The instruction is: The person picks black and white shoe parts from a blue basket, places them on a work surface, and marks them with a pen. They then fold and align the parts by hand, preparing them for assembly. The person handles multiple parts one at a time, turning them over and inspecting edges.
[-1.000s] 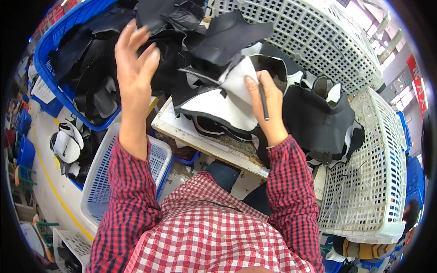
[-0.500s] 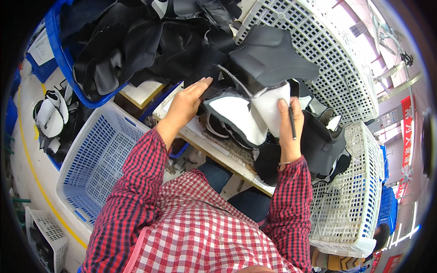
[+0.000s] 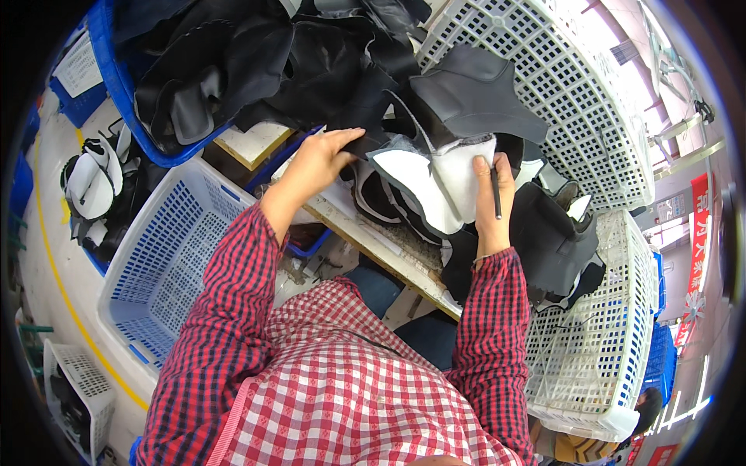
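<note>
My right hand pinches the edge of a black leather piece, whose white lining faces up. A thin black pen-like stick is tucked in the same fingers. My left hand has its fingers stretched out, the tips touching black leather by the bench edge; nothing shows in its grip. Between the hands lies another white-lined piece with dark edges. Just beyond, a large grey-black leather piece leans against a white crate. More black leather lies right of my right hand.
A blue bin heaped with black leather stands far left. Nearer left is a pale perforated crate. White crates rise at the far right, with another crate nearer. The bench edge runs before my body.
The view has shifted slightly, so most things appear a little to the right. My right hand still grips the white-lined leather and the stick; my left thumb now stands further from the fingers.
</note>
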The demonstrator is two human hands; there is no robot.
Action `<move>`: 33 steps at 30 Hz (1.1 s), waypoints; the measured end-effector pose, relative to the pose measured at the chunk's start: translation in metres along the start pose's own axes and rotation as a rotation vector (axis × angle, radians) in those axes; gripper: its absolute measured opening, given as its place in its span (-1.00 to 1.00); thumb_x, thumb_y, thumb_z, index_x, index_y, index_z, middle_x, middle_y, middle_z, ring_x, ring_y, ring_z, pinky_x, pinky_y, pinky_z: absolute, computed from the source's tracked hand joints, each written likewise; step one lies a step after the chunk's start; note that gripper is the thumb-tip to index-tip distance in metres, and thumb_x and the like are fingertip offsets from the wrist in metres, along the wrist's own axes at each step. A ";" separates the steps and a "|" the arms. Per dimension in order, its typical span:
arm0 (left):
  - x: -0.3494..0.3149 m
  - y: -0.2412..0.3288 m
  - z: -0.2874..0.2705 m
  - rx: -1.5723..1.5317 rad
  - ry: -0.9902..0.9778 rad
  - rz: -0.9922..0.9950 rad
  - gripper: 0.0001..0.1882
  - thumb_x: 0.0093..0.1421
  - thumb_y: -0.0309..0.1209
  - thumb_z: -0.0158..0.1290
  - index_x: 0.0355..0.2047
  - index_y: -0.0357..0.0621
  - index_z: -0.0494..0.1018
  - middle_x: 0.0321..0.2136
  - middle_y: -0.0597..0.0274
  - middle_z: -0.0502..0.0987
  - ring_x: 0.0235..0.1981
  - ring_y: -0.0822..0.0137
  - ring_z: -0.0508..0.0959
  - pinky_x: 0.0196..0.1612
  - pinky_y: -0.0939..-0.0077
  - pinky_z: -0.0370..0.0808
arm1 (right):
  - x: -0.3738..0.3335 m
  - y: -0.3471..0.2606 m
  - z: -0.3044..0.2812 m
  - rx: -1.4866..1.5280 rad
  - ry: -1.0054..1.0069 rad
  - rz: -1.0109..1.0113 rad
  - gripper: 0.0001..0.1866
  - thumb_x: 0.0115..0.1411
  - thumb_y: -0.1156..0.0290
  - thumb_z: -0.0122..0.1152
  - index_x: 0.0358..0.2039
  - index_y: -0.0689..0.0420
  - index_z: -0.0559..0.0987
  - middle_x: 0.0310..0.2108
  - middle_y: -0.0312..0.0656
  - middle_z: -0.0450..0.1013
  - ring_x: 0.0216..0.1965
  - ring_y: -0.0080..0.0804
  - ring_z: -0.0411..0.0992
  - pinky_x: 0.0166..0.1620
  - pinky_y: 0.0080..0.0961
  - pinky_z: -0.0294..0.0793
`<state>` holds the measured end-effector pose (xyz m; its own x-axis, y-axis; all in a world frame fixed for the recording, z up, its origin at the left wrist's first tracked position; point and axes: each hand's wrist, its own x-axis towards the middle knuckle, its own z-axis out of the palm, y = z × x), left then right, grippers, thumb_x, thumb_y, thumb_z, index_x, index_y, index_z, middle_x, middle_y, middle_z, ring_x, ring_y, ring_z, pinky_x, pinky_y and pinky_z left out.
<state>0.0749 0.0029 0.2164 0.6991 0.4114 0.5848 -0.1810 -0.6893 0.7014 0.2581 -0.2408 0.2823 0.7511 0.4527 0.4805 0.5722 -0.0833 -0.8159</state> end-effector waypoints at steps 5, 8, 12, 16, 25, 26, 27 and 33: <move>-0.016 0.022 0.009 0.175 0.188 0.254 -0.52 0.10 -0.53 0.31 0.06 -0.21 0.56 0.03 0.05 0.60 0.06 0.04 0.57 0.07 0.26 0.55 | -0.022 -0.008 0.000 -0.132 -0.082 -0.105 -0.76 0.40 0.34 0.26 -0.33 0.14 0.41 -0.49 -0.43 0.28 -0.38 -0.66 0.18 -0.29 -0.63 0.28; -0.012 0.027 0.009 0.239 0.264 0.268 -0.53 0.06 -0.48 0.36 0.00 -0.21 0.54 -0.11 0.08 0.57 -0.07 0.02 0.56 -0.05 0.23 0.55 | -0.027 -0.013 0.001 -0.143 -0.086 -0.105 -0.76 0.40 0.35 0.26 -0.32 0.14 0.40 -0.50 -0.41 0.27 -0.39 -0.66 0.18 -0.29 -0.64 0.29; -0.013 0.032 0.007 0.237 0.136 0.255 -0.44 -0.10 -0.66 0.29 -0.01 -0.20 0.50 -0.07 0.06 0.50 0.01 -0.02 0.52 -0.02 0.21 0.54 | -0.028 -0.013 0.003 -0.131 -0.074 -0.062 -0.76 0.39 0.37 0.27 -0.32 0.14 0.39 -0.50 -0.41 0.27 -0.38 -0.66 0.17 -0.28 -0.65 0.29; -0.019 0.027 0.009 0.189 0.170 0.212 -0.52 -0.02 -0.63 0.30 -0.04 -0.19 0.50 -0.12 0.08 0.50 -0.03 -0.01 0.55 -0.05 0.24 0.54 | -0.030 -0.008 0.004 -0.136 -0.076 -0.081 -0.76 0.39 0.39 0.27 -0.33 0.14 0.37 -0.51 -0.41 0.27 -0.38 -0.66 0.16 -0.29 -0.65 0.29; -0.014 -0.023 -0.007 -0.297 0.120 -0.118 -0.81 0.23 -0.42 0.28 -0.27 -0.34 0.63 -0.40 0.25 0.58 -0.40 0.38 0.59 -0.29 0.50 0.57 | -0.036 0.005 0.007 -0.133 -0.110 -0.038 -0.79 0.37 0.43 0.27 -0.33 0.15 0.40 -0.49 -0.40 0.29 -0.38 -0.64 0.19 -0.27 -0.66 0.30; -0.014 -0.029 -0.007 -0.429 0.149 -0.224 -0.82 0.25 -0.43 0.27 -0.27 -0.34 0.63 -0.40 0.30 0.57 -0.41 0.45 0.58 -0.32 0.54 0.58 | -0.037 0.005 0.009 -0.109 -0.120 -0.076 -0.79 0.37 0.43 0.28 -0.33 0.15 0.41 -0.49 -0.40 0.29 -0.39 -0.64 0.18 -0.27 -0.66 0.30; -0.014 -0.033 -0.006 -0.600 0.199 -0.334 -0.82 0.31 -0.40 0.24 -0.27 -0.32 0.65 -0.41 0.39 0.55 -0.41 0.53 0.56 -0.38 0.59 0.63 | -0.038 0.005 0.012 -0.095 -0.123 -0.101 -0.79 0.36 0.44 0.28 -0.33 0.15 0.41 -0.50 -0.41 0.28 -0.39 -0.64 0.18 -0.28 -0.66 0.30; -0.016 -0.054 0.004 -0.851 0.390 -0.578 -0.76 0.32 -0.30 0.26 -0.24 -0.28 0.66 -0.40 0.27 0.61 -0.43 0.48 0.57 -0.40 0.57 0.61 | -0.047 -0.013 0.023 -0.096 -0.136 -0.113 -0.76 0.39 0.37 0.29 -0.36 0.12 0.42 -0.47 -0.50 0.28 -0.37 -0.70 0.16 -0.27 -0.69 0.24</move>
<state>0.0760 0.0306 0.1675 0.5929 0.8030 0.0612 -0.4191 0.2428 0.8749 0.2078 -0.2410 0.2632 0.6330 0.5789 0.5140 0.6838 -0.1068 -0.7218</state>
